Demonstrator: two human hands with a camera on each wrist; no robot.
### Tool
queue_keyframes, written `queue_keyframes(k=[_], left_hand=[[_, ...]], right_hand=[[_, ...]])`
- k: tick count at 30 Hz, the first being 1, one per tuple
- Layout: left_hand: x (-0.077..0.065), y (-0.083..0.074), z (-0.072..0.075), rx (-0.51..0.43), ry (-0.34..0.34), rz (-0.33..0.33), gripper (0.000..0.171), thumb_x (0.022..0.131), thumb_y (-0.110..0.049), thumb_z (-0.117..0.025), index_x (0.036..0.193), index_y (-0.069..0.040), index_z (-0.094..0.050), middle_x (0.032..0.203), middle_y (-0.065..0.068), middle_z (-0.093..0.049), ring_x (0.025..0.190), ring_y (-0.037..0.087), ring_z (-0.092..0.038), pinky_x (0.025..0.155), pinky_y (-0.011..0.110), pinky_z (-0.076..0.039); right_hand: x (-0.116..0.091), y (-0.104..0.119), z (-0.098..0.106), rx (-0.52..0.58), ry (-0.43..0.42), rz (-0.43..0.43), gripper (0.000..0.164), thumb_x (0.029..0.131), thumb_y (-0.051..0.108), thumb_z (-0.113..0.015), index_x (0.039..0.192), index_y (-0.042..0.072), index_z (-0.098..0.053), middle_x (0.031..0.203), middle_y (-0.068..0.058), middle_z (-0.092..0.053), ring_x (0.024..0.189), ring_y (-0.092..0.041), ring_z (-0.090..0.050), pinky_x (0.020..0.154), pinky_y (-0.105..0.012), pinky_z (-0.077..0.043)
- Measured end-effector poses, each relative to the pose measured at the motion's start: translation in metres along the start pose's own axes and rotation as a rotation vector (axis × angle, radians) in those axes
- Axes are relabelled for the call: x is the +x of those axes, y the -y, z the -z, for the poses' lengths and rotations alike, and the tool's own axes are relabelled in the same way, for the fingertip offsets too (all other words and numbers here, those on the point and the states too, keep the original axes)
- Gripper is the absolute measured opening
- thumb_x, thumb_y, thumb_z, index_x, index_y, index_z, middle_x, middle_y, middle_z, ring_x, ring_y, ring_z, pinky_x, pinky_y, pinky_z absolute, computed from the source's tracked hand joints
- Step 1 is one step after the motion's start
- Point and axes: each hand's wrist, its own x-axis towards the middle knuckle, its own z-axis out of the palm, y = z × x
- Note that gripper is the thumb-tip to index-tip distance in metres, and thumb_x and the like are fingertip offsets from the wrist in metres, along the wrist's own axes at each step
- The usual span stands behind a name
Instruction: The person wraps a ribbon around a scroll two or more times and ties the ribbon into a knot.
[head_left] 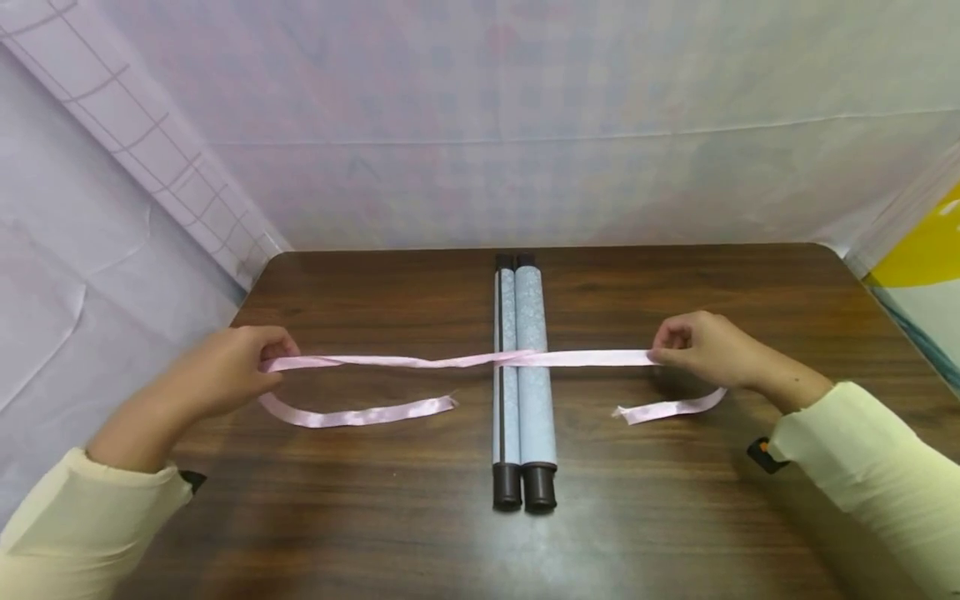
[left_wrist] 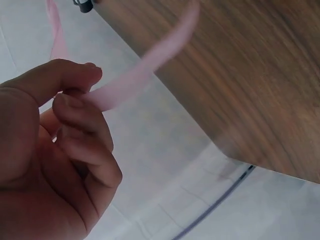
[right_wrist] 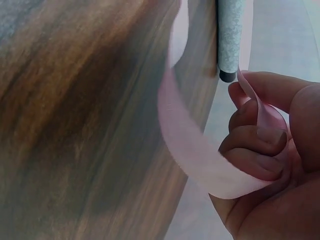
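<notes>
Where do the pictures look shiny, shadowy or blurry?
Head view: pale shine on the table near the tubes, dark shadow below the right hand; left wrist view: the ribbon looks smeary; right wrist view: the table's grain looks blurry on the left.

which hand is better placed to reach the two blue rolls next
Probably the right hand: it looks nearer the blue rolls, with a shorter stretch of pink ribbon between than the left hand has.

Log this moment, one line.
left fingers: pinch pink ribbon | right fingers: hold same ribbon | ribbon: crosses two pale-blue rolls, both ends free | rolls: side by side on brown table
</notes>
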Motion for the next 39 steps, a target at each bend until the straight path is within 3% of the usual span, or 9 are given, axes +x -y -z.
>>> queue_keyframes(k=[7, 12, 15, 19, 22, 28, 31, 35, 39], left_hand=[[0.003, -0.004, -0.006, 0.01, 0.046, 0.031, 0.013, 0.077, -0.013, -0.069, 0.089, -0.012, -0.066, 0.073, 0.001, -0.064, 0.063, 0.016, -0.054, 0.056, 0.039, -0.046], [0.01, -0.018, -0.01, 0.068, 0.048, 0.04, 0.027, 0.078, -0.026, -0.072, 0.101, -0.012, -0.065, 0.096, 0.01, -0.069, 0.083, 0.027, -0.062, 0.064, 0.053, -0.05], [0.016, -0.03, -0.016, 0.096, 0.028, 0.027, 0.03, 0.078, -0.029, -0.072, 0.103, -0.013, -0.065, 0.1, 0.01, -0.068, 0.086, 0.029, -0.062, 0.063, 0.055, -0.05], [0.03, -0.052, -0.031, 0.092, 0.0, -0.013, 0.027, 0.08, -0.029, -0.071, 0.102, -0.013, -0.065, 0.098, 0.007, -0.067, 0.083, 0.027, -0.062, 0.062, 0.052, -0.052], [0.043, -0.076, -0.043, 0.085, -0.006, -0.041, 0.027, 0.081, -0.03, -0.07, 0.103, -0.015, -0.066, 0.098, 0.005, -0.067, 0.081, 0.025, -0.062, 0.063, 0.05, -0.052], [0.073, -0.131, -0.063, 0.068, 0.012, -0.11, 0.028, 0.086, -0.034, -0.065, 0.109, -0.018, -0.065, 0.101, 0.001, -0.065, 0.076, 0.017, -0.058, 0.063, 0.044, -0.053], [0.086, -0.153, -0.071, 0.071, -0.01, -0.165, 0.028, 0.088, -0.038, -0.062, 0.109, -0.019, -0.064, 0.1, 0.0, -0.064, 0.072, 0.014, -0.056, 0.061, 0.042, -0.053], [0.097, -0.169, -0.08, 0.091, -0.041, -0.207, 0.027, 0.088, -0.039, -0.06, 0.108, -0.022, -0.063, 0.096, -0.002, -0.061, 0.067, 0.014, -0.053, 0.057, 0.039, -0.051], [0.101, -0.177, -0.086, 0.096, -0.012, -0.213, 0.022, 0.088, -0.036, -0.061, 0.107, -0.024, -0.062, 0.093, -0.003, -0.059, 0.07, 0.013, -0.053, 0.057, 0.038, -0.05]], right_hand=[[0.001, 0.001, -0.002, -0.027, -0.01, -0.018, 0.013, 0.083, 0.022, -0.07, 0.075, 0.013, -0.065, 0.061, 0.0, -0.062, 0.055, -0.012, -0.05, 0.052, -0.031, -0.043], [0.002, 0.007, -0.002, -0.116, -0.07, -0.036, 0.008, 0.082, 0.018, -0.069, 0.078, 0.013, -0.064, 0.063, 0.001, -0.061, 0.057, -0.013, -0.051, 0.055, -0.033, -0.043], [0.005, 0.016, -0.004, -0.135, -0.115, -0.008, 0.005, 0.081, 0.016, -0.068, 0.08, 0.011, -0.065, 0.068, -0.002, -0.06, 0.062, -0.016, -0.052, 0.057, -0.035, -0.043], [0.013, 0.035, -0.013, -0.122, -0.152, 0.062, 0.004, 0.081, 0.014, -0.067, 0.081, 0.01, -0.066, 0.075, -0.006, -0.061, 0.07, -0.022, -0.055, 0.061, -0.038, -0.046], [0.017, 0.052, -0.022, -0.1, -0.132, 0.096, 0.004, 0.081, 0.015, -0.067, 0.081, 0.011, -0.066, 0.079, -0.005, -0.063, 0.073, -0.022, -0.057, 0.063, -0.039, -0.049], [0.022, 0.078, -0.038, -0.045, -0.093, 0.123, 0.005, 0.083, 0.016, -0.068, 0.085, 0.012, -0.066, 0.074, -0.003, -0.06, 0.059, -0.014, -0.051, 0.05, -0.03, -0.046], [0.025, 0.085, -0.044, -0.007, -0.096, 0.128, 0.006, 0.083, 0.016, -0.069, 0.086, 0.011, -0.066, 0.073, -0.003, -0.059, 0.057, -0.013, -0.049, 0.047, -0.028, -0.044], [0.03, 0.088, -0.053, 0.031, -0.103, 0.151, 0.006, 0.081, 0.012, -0.069, 0.086, 0.01, -0.066, 0.078, -0.004, -0.063, 0.062, -0.014, -0.053, 0.051, -0.03, -0.048], [0.032, 0.087, -0.062, 0.032, -0.103, 0.174, 0.014, 0.076, 0.006, -0.07, 0.089, 0.008, -0.066, 0.085, -0.007, -0.065, 0.071, -0.016, -0.057, 0.061, -0.034, -0.053]])
